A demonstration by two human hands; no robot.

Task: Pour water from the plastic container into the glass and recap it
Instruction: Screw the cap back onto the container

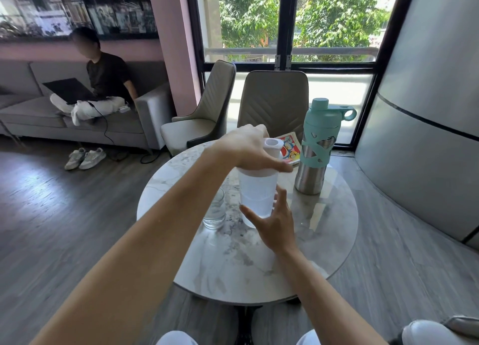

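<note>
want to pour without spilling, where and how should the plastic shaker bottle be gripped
Probably around the mid body of the plastic shaker bottle, coming from the right side. It stands upright, its wall smooth and round; the left hand covers the lid and the glass crowds the left. The right hand is open there.

Left hand (250, 147) grips the plastic container (258, 193) lid; right hand (274, 221) spread beside it.

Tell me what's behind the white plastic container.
Behind the plastic container lies a colourful book on the table. The left hand, on the container's lid, covers part of the book. A chair stands beyond.
</note>
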